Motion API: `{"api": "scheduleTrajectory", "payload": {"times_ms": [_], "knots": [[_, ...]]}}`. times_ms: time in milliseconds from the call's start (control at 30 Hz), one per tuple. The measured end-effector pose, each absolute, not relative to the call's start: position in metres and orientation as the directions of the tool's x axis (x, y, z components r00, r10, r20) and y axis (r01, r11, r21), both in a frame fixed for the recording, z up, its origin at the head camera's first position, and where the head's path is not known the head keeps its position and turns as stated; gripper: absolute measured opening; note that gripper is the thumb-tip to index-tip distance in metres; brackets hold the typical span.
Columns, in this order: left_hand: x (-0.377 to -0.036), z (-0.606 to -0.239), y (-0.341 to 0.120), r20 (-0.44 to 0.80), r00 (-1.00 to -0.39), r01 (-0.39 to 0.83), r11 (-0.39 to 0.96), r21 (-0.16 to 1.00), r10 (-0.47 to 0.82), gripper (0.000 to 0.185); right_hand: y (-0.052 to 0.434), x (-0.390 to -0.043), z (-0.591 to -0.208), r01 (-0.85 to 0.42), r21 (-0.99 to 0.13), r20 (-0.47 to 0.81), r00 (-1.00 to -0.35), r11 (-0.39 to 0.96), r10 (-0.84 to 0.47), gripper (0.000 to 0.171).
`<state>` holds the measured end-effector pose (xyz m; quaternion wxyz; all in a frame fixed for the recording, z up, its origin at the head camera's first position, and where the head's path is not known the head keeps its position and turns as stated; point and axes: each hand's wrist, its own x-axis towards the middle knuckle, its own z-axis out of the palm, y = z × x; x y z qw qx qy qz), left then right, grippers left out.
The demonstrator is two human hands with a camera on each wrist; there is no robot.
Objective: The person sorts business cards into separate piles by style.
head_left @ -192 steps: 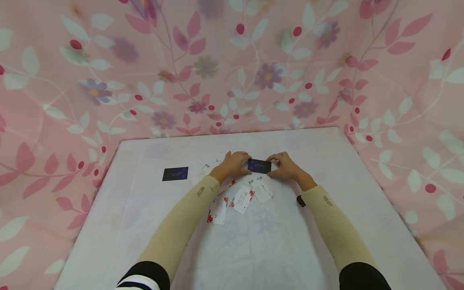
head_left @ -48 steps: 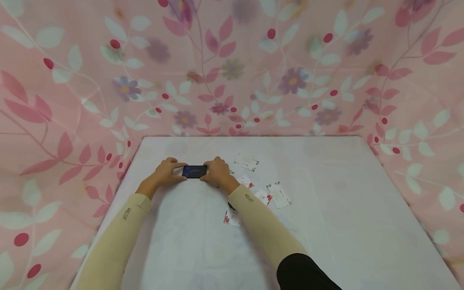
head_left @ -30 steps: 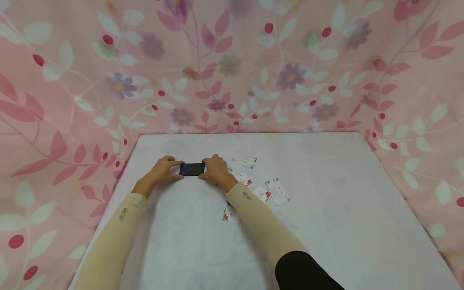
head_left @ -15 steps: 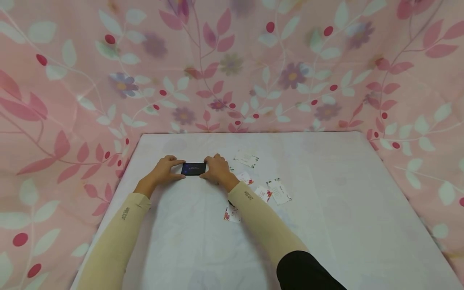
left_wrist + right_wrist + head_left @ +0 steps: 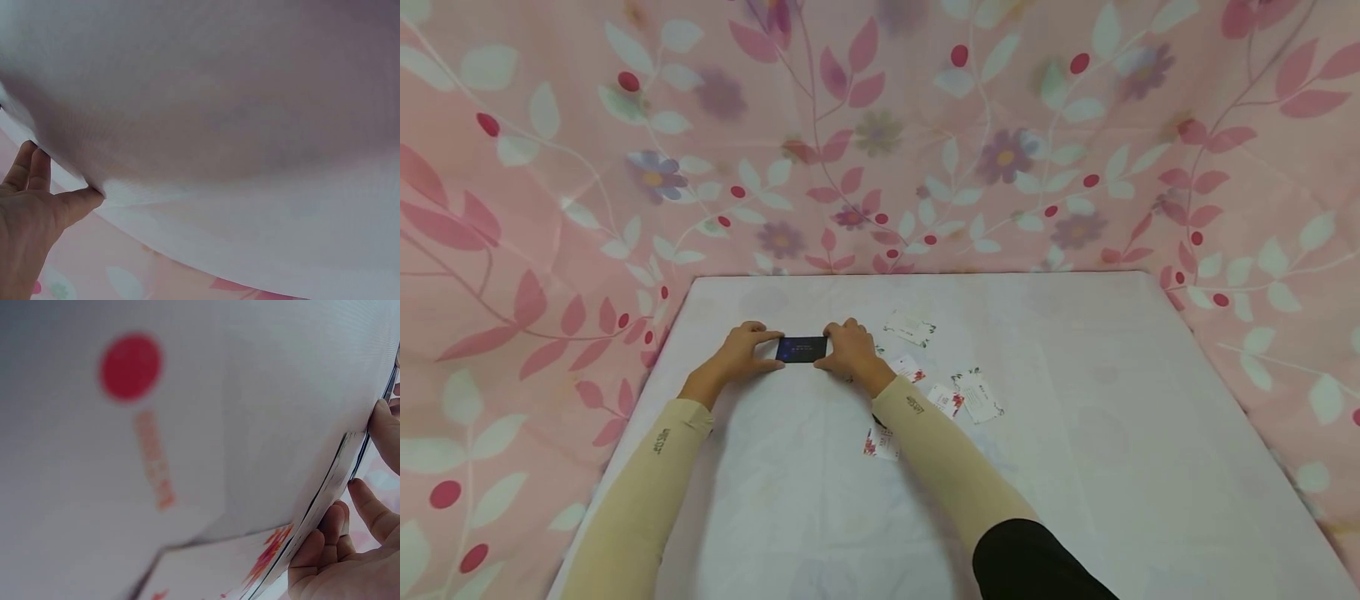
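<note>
A dark blue business card (image 5: 801,349) lies on the left part of the white-covered table. My left hand (image 5: 737,352) holds its left end between thumb and fingers, spread to the two corners. At the right end, my right hand (image 5: 852,352) grips the corners the same way. In the left wrist view, the fingertips of the left hand (image 5: 31,209) meet the tabletop. Seen edge-on in the right wrist view, the dark card (image 5: 361,456) is a thin line by the right hand's (image 5: 356,565) thumb and finger.
To the right lie several pale cards: leaf-patterned cards (image 5: 911,327) and red-flowered cards (image 5: 946,401), one flowered card (image 5: 882,443) partly under the right sleeve. Some are partly hidden by the right hand and forearm. A pink floral cloth (image 5: 925,150) hangs behind the table (image 5: 1112,417).
Both hands have carried the dark card left from mid-table, to about where another dark card lay alone; only one shows now. Over the last second, hands and card stay nearly still.
</note>
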<state>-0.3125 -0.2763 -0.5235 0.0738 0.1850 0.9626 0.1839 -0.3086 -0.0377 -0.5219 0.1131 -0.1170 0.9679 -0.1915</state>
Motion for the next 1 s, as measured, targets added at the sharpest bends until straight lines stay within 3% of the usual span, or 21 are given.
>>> {"api": "scheduleTrajectory", "payload": {"times_ms": [733, 867, 1000], "knots": [[-0.311, -0.522, -0.277, -0.088, -0.930, 0.299, 0.875, 0.381, 0.356, 0.073, -0.035, -0.304, -0.518, -0.196, -0.410, -0.165, -0.945, 0.891, -0.284, 0.073], [-0.311, -0.524, -0.278, -0.096, -0.932, 0.292, 0.880, 0.376, 0.350, 0.074, -0.028, -0.306, -0.518, -0.210, -0.461, -0.183, -0.928, 0.862, -0.324, 0.076], [-0.310, -0.523, -0.276, -0.096, -0.928, 0.302, 0.877, 0.373, 0.360, 0.075, -0.017, -0.312, -0.518, -0.195, -0.586, -0.219, -0.897, 0.787, -0.385, 0.077]]}}
